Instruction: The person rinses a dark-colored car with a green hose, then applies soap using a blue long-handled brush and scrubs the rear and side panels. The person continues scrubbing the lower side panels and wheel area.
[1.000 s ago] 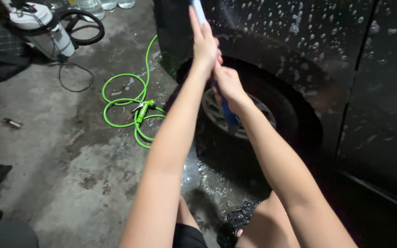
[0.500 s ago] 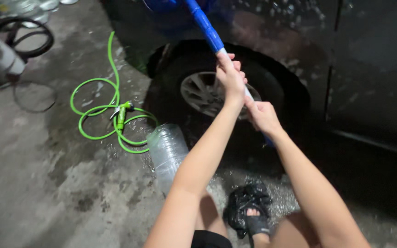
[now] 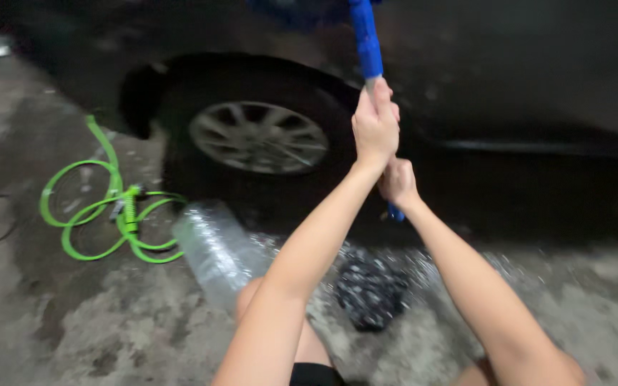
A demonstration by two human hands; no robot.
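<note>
Both my hands grip a long pole with a blue shaft (image 3: 366, 39) that rises to the top edge of the view. My left hand (image 3: 375, 125) holds it higher up, just below the blue part. My right hand (image 3: 397, 182) holds it lower, near the blue end cap (image 3: 395, 212). The pole's head is out of sight above. Behind the pole stands a dark car (image 3: 509, 78), with its wheel and silver rim (image 3: 259, 137) left of my hands.
A coiled bright green hose with a spray nozzle (image 3: 112, 214) lies on the wet concrete at left. A clear plastic bottle (image 3: 216, 250) lies by my knee. My foot in a dark sandal (image 3: 372, 289) stands on the wet floor (image 3: 73, 322).
The view has swung right and down, so the wheel and hose slid left. My hands have closed together on the pole and the pole now stands nearly upright.
</note>
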